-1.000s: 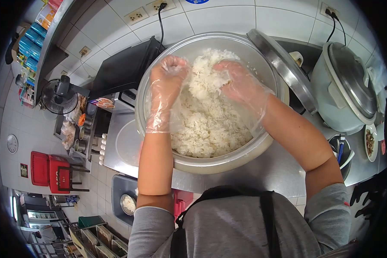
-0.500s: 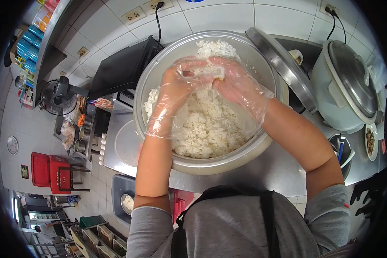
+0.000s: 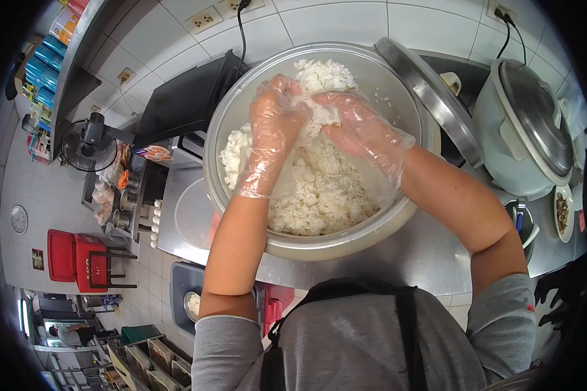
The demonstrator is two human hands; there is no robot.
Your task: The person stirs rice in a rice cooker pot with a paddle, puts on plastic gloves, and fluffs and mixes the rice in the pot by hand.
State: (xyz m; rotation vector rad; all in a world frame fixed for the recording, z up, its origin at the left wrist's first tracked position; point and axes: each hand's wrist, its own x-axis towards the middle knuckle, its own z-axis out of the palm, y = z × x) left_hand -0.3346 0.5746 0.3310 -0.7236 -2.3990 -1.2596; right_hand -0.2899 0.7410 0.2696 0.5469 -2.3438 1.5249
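Note:
A large round metal pot [image 3: 346, 246] holds cooked white rice [image 3: 323, 195], with more of it heaped at the far rim and left wall. Both my hands are inside the pot's opening in clear plastic gloves. My left hand [image 3: 275, 114] has its fingers curled at the left of a clump of rice [image 3: 321, 118]. From the right, the thumb and fingers of my right hand [image 3: 359, 124] close around that same clump. The left fingertips are partly hidden by the glove and the rice.
A metal lid [image 3: 430, 98] leans on the pot's right rim. Beyond it stands a big rice cooker [image 3: 525, 130], with a plate of food [image 3: 563, 214] nearby. Left are a black appliance [image 3: 182, 107], a fan [image 3: 91, 146] and a grey bin [image 3: 184, 287]. The steel counter [image 3: 430, 254] runs beneath.
My left hand has turned and drawn slightly up and away from my right hand, its fingers more curled. The rice clump between them now shows more. The right hand stays nearly in place.

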